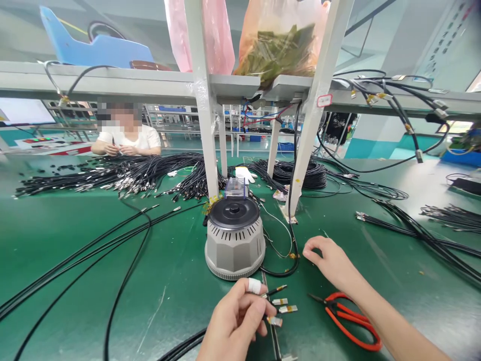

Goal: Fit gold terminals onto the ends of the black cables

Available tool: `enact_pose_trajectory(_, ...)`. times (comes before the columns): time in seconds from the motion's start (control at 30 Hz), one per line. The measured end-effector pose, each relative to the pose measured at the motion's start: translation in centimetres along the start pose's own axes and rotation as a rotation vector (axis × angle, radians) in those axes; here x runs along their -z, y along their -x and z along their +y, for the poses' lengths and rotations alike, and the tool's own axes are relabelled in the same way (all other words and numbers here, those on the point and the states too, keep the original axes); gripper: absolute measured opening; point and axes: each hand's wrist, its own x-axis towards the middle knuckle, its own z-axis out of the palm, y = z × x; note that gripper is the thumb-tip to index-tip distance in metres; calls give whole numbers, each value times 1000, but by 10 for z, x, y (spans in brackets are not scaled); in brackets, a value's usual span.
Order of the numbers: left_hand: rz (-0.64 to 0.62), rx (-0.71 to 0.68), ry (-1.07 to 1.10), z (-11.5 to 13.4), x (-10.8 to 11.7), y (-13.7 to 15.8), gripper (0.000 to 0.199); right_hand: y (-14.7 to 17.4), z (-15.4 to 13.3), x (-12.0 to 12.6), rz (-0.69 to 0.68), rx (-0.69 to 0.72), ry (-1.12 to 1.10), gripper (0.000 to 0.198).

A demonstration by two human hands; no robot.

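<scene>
My left hand (240, 318), a white wrap around one finger, is closed on several black cables. Their metal connectors (280, 302) stick out past the fingertips, some wrapped in amber tape, and the cables (184, 346) trail behind toward the lower left. My right hand (326, 258) is over the table with thumb and fingers curled together; whether anything small is between them cannot be seen. Left of it stands a grey round tape dispenser (235, 245) with a black top disc. Red-handled cutters (351, 318) lie below my right forearm.
Large bundles of black cables (139, 173) lie across the table's far side, with more cables (424, 230) at right. White posts (203, 100) hold a shelf (150, 82) with plastic bags (278, 45). A person (128, 138) sits opposite. Loose cables (90, 245) cross the left side.
</scene>
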Motion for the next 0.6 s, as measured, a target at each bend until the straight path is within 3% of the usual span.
enact_pose_trajectory(0.3,-1,-14,-28,3,0,-2,34,-12,15,-14,20,-199,68,12)
enact_pose_trajectory(0.6,-11,-17,-54,3,1,-1,32,-6,18,-10,-41,-96,-184,12)
